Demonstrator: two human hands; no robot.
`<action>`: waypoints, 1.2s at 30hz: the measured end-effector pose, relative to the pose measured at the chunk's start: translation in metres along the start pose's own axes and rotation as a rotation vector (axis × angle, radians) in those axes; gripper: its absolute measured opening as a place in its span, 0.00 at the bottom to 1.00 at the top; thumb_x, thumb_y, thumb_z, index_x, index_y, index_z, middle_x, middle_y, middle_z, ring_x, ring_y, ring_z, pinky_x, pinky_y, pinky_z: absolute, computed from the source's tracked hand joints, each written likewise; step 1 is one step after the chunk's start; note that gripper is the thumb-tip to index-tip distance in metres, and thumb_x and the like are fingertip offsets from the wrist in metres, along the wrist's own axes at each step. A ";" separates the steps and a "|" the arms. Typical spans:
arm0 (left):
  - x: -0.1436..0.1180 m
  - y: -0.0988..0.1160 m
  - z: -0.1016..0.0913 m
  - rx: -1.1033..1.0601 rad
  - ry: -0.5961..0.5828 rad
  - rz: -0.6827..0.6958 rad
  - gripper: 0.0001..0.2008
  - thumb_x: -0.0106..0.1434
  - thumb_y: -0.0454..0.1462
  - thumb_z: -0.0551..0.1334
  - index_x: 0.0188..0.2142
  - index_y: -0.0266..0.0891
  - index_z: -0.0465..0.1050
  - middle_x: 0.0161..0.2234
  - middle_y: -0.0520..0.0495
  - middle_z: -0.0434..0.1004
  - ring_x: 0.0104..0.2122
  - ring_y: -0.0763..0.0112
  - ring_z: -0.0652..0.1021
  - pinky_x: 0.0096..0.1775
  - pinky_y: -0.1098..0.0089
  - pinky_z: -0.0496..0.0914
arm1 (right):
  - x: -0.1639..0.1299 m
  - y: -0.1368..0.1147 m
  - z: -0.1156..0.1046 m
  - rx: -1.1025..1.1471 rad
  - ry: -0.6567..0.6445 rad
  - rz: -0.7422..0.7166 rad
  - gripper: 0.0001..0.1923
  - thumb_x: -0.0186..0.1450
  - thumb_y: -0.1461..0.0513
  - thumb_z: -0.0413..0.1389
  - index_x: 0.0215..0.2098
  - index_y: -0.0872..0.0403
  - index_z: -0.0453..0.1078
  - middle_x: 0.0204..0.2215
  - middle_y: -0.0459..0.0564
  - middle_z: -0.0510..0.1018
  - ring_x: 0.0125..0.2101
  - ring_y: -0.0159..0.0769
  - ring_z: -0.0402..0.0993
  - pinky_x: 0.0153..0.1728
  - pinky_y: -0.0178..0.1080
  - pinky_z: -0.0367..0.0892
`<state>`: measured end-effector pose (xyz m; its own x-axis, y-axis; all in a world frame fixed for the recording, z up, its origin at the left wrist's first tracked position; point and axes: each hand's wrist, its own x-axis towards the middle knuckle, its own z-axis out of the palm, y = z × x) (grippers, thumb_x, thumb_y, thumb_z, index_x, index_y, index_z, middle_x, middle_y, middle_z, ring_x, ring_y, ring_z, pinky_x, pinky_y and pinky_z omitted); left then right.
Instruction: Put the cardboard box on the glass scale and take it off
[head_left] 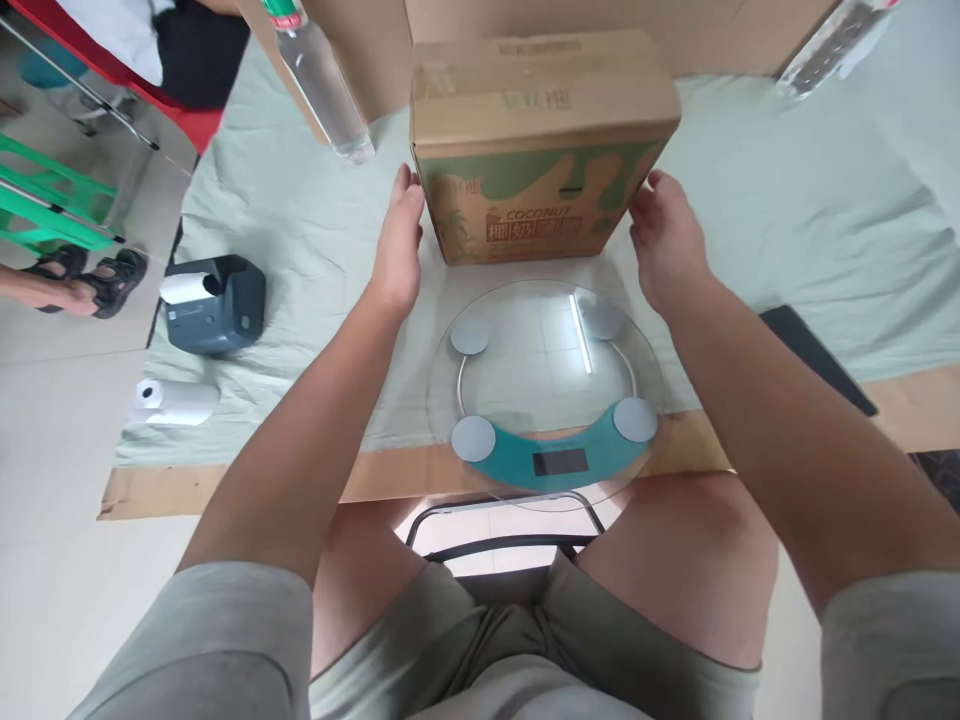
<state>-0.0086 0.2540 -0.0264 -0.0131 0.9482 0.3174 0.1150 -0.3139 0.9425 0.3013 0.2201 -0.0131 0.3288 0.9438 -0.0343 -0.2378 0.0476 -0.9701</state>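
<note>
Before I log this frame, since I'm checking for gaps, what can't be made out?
Carton contents: head view, hidden by its closed walls.
Dark flat object: head view, partly hidden by the right forearm.
Bottle at upper right: head view, top cut off by the upper edge.
Scale display: head view, too small and dark to read.

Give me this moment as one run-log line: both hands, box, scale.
left hand: at box's left side | right hand: at box's right side | box: upright, beyond scale | scale: glass, display dark
</note>
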 end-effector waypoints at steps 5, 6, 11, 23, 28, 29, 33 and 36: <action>-0.091 0.065 -0.030 0.032 0.073 0.066 0.16 0.67 0.44 0.67 0.26 0.41 0.68 0.24 0.49 0.72 0.27 0.72 0.71 0.34 0.69 0.66 | -0.106 -0.040 -0.022 0.151 0.238 -0.293 0.17 0.63 0.58 0.59 0.23 0.52 0.57 0.20 0.40 0.59 0.21 0.27 0.59 0.24 0.34 0.57; -0.113 0.073 -0.033 0.028 0.090 0.047 0.19 0.64 0.40 0.68 0.21 0.40 0.62 0.20 0.52 0.65 0.24 0.74 0.65 0.30 0.70 0.61 | -0.129 -0.040 -0.027 0.160 0.240 -0.301 0.18 0.60 0.60 0.59 0.21 0.52 0.54 0.18 0.40 0.55 0.19 0.25 0.53 0.21 0.33 0.51; -0.190 0.063 -0.036 -0.123 0.133 -0.179 0.27 0.52 0.35 0.65 0.16 0.39 0.42 0.15 0.57 0.43 0.19 0.81 0.49 0.25 0.69 0.45 | -0.192 -0.016 -0.045 0.097 0.261 -0.235 0.22 0.54 0.60 0.59 0.15 0.51 0.47 0.14 0.37 0.45 0.16 0.23 0.41 0.19 0.34 0.39; -0.202 0.045 -0.032 -0.180 0.145 -0.293 0.24 0.46 0.34 0.63 0.13 0.39 0.43 0.15 0.58 0.41 0.19 0.82 0.49 0.24 0.70 0.44 | -0.178 0.004 -0.046 0.120 0.399 -0.176 0.23 0.55 0.61 0.55 0.18 0.52 0.41 0.16 0.38 0.43 0.17 0.22 0.40 0.19 0.33 0.39; -0.200 0.047 -0.030 -0.189 0.132 -0.306 0.24 0.45 0.34 0.63 0.13 0.39 0.43 0.15 0.58 0.41 0.19 0.82 0.49 0.25 0.70 0.44 | -0.177 -0.007 -0.042 0.136 0.416 -0.195 0.22 0.54 0.62 0.55 0.19 0.52 0.40 0.17 0.38 0.41 0.17 0.22 0.37 0.19 0.33 0.38; -0.200 0.047 -0.030 -0.191 0.130 -0.308 0.24 0.45 0.34 0.63 0.13 0.39 0.43 0.15 0.58 0.41 0.19 0.82 0.49 0.25 0.70 0.44 | -0.176 -0.008 -0.042 0.138 0.416 -0.188 0.23 0.55 0.62 0.55 0.19 0.52 0.40 0.17 0.38 0.41 0.17 0.22 0.37 0.19 0.33 0.38; -0.198 0.047 -0.030 -0.192 0.119 -0.313 0.24 0.45 0.34 0.63 0.13 0.39 0.43 0.14 0.58 0.41 0.19 0.82 0.49 0.25 0.70 0.44 | -0.170 -0.010 -0.041 0.142 0.422 -0.170 0.24 0.56 0.61 0.55 0.19 0.51 0.39 0.17 0.38 0.39 0.17 0.24 0.34 0.18 0.34 0.36; -0.197 0.046 -0.029 -0.190 0.107 -0.317 0.24 0.45 0.34 0.64 0.13 0.39 0.43 0.14 0.57 0.41 0.18 0.82 0.49 0.25 0.70 0.43 | -0.167 -0.011 -0.041 0.134 0.428 -0.170 0.25 0.56 0.59 0.56 0.19 0.51 0.39 0.17 0.38 0.39 0.18 0.24 0.33 0.18 0.34 0.36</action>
<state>-0.0298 0.0510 -0.0426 -0.1237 0.9923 0.0068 -0.0975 -0.0190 0.9951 0.2869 0.0488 -0.0065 0.7132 0.7010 -0.0012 -0.2550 0.2578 -0.9319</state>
